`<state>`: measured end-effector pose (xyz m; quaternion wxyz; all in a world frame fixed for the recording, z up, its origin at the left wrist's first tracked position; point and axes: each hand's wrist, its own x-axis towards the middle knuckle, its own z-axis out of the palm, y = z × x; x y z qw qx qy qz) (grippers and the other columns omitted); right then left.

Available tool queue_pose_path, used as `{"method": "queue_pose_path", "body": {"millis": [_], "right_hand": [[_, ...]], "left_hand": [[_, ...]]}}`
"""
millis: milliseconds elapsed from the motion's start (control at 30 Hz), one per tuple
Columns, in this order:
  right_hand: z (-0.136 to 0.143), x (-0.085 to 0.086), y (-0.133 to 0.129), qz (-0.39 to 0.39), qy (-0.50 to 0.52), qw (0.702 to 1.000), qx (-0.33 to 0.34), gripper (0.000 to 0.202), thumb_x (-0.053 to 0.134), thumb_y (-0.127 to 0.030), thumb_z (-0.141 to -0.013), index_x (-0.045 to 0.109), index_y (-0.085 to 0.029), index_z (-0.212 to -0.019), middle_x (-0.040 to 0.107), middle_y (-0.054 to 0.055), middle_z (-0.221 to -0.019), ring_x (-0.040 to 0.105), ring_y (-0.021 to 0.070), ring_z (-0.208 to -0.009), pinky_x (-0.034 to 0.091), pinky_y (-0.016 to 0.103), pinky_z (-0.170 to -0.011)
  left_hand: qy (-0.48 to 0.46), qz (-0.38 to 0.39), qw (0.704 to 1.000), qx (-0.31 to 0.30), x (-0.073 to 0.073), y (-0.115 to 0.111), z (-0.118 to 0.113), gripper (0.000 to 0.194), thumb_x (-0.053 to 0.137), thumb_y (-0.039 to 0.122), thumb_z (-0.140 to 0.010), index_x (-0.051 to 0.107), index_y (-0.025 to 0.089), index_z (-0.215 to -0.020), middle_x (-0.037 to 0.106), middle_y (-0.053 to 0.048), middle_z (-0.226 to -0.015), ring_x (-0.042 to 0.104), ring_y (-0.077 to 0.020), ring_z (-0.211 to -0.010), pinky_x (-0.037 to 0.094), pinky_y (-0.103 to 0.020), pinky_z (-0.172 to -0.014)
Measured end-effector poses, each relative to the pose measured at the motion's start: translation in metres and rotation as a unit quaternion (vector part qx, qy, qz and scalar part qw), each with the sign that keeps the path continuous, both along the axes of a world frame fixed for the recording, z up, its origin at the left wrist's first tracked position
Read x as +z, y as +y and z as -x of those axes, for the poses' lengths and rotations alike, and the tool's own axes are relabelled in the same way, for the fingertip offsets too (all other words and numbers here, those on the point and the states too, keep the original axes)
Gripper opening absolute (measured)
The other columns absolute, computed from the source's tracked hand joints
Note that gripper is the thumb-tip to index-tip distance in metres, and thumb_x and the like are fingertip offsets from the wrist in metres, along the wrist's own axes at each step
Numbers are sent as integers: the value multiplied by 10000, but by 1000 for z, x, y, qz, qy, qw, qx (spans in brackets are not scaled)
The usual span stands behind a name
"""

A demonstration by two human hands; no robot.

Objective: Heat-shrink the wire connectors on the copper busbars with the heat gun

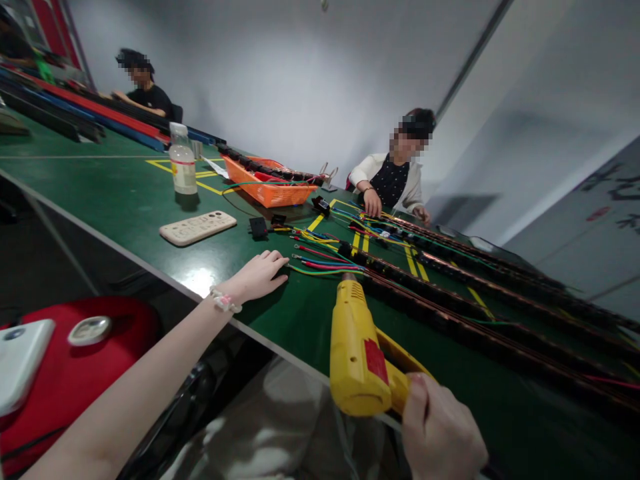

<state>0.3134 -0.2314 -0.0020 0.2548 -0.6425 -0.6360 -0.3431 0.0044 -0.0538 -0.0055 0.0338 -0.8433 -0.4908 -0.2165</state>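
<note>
Green table (290,323) takes most of view, slanting down L to R. Long dark bars w/ copper wires (450,317) run over its R half to the R side of view. Co-worker (395,167) in white jacket sits across table, a hand down by the far bars; another co-worker (153,100) in black, far L. Red seat (133,333) below table edge at L, white phone (23,363) on it. Orange basket (280,193) beyond the wire ends, dark strip (270,168) lying across its top.

Yellow heat gun (353,347) at near table edge, nozzle toward wires — body hides some table; can't tell if nozzle touches. R hand (443,430) wrapped round gun handle. L hand (260,273) palm down on table, well apart from R, fingertips at end of green-yellow wire (325,273) — can't tell if pinched.

Bottle (183,167) upright L of basket; beige phone (200,229) flat b/w bottle and L hand. Black connector (259,229) just past L hand, near loose red wire (313,250) w/ metal lug.
</note>
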Motion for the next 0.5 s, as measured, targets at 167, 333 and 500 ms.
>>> {"method": "queue_pose_path", "body": {"millis": [167,333,500], "right_hand": [[2,1,1,-3,11,1000,6,414,306,-319,-931,634,-153,-740,613,50,-661,514,143,-591,300,260,-540],[1,0,2,-4,14,1000,10,394,319,-313,-928,631,-153,-749,620,53,-674,523,145,-595,301,265,-538],[5,2,2,-8,17,999,26,392,306,-295,-927,611,-158,-723,604,50,-650,505,142,-573,299,272,-544]], "left_hand": [[-44,8,999,-6,2,-4,-1,448,436,333,-879,428,153,-1289,526,-110,-1165,537,-231,-1038,431,-348,-896],[-112,23,993,-23,1,-5,0,504,440,339,-866,343,203,-1342,469,-91,-1237,601,-185,-925,476,-311,-819],[-133,24,990,-32,-2,-3,-1,454,437,324,-865,401,200,-1300,472,-86,-1219,599,-179,-915,485,-312,-820]]}}
